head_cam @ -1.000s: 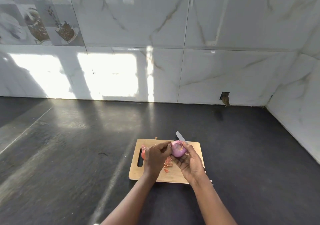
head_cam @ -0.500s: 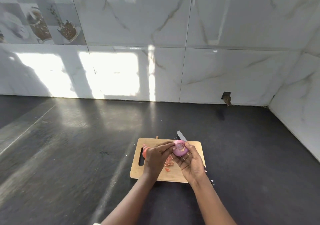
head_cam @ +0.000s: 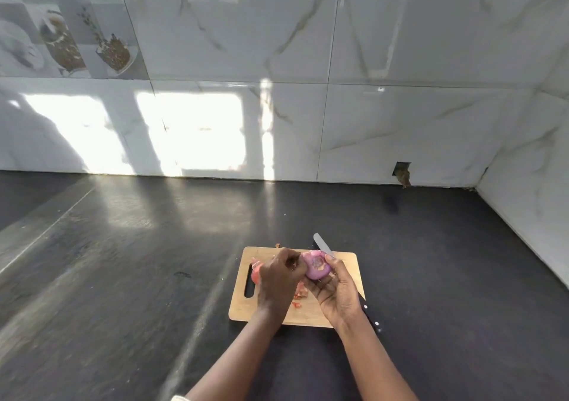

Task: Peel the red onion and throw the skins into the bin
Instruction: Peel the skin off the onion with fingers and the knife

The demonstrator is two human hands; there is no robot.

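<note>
Fingers (head_cam: 292, 258) of the left hand (head_cam: 277, 280) pinch the red onion (head_cam: 317, 267) at its left side. The right hand (head_cam: 335, 292) cups it from below, fingers curled round it, above the far edge of the cutting board (head_cam: 346, 263). Skins (head_cam: 300, 294) lie on the board. A knife (head_cam: 321, 243) runs along its right edge. The desk (head_cam: 123, 277) stretches wide to the left, and walls meet in the right corner.

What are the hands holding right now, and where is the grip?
The red onion: the right hand cups its underside and right side; the left hand pinches at its upper-left edge.
</note>
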